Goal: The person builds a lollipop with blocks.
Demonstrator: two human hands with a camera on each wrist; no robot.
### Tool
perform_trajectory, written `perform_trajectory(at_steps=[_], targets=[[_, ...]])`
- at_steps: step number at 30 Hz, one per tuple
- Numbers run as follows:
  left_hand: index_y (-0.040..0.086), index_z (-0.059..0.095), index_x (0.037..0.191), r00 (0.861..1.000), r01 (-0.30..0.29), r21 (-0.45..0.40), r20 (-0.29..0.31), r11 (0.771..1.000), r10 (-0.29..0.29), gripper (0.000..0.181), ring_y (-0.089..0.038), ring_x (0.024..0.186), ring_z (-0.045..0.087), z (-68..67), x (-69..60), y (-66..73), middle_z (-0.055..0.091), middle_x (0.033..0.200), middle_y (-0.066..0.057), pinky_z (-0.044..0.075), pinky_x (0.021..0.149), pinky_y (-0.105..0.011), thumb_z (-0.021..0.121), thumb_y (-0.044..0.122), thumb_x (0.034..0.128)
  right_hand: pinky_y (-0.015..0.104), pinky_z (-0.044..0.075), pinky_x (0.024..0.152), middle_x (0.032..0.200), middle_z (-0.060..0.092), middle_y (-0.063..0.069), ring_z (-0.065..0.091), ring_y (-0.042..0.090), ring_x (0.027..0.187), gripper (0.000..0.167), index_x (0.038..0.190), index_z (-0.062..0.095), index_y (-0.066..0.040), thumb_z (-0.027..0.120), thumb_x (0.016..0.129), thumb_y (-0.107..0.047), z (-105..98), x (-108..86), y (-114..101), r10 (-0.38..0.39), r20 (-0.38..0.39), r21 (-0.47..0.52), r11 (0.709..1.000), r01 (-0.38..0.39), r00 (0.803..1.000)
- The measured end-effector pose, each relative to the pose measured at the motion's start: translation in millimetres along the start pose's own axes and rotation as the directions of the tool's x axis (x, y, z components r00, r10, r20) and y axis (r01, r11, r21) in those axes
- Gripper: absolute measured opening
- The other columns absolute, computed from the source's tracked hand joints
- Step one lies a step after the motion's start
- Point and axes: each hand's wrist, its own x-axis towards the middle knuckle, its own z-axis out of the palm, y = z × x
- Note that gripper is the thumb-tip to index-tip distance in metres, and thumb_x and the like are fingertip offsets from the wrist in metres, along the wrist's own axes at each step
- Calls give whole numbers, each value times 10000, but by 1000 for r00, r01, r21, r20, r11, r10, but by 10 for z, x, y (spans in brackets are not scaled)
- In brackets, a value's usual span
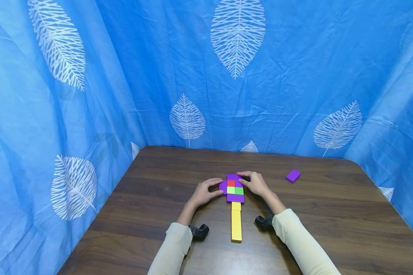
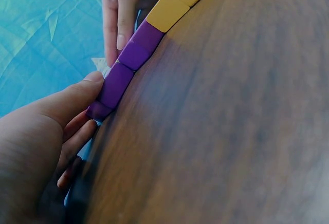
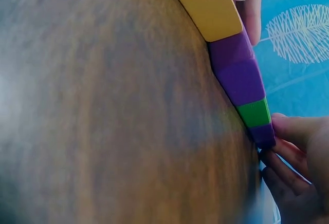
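On the table, flat coloured blocks lie against each other in a small cluster. My left hand (image 1: 203,193) pinches the purple block (image 1: 222,187) on its left side, thumb at the near end and fingers at the far end. From the right, my right hand (image 1: 256,184) holds another purple block (image 1: 239,184) between thumb and fingers. A red block (image 1: 230,183) and two green ones, light (image 1: 231,190) and darker (image 1: 239,190), fill the middle. Purple blocks border it at the far side (image 1: 233,177) and near side (image 1: 235,198).
A short yellow block (image 1: 236,206) and a long yellow block (image 1: 236,225) run from the cluster toward me. Off to the right lies a lone purple block (image 1: 293,175). Behind the wooden table (image 1: 158,168) hangs a blue leaf-patterned curtain (image 1: 141,76).
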Motion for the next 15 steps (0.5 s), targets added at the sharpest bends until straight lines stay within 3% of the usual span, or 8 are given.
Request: perform_trajectory(at_steps=[15], targets=[[147,560,1291,1000,0,3,8,1000,0,485,-225,1251,428,4,-1,9,509,1330,-43,324,1034,-429,643,358,863,484,394,962,1177,605,163,510,337,1149,304,1181,633,-42,619,891,-132,23,-4,31,-7,-4,14,1000,8,1000]])
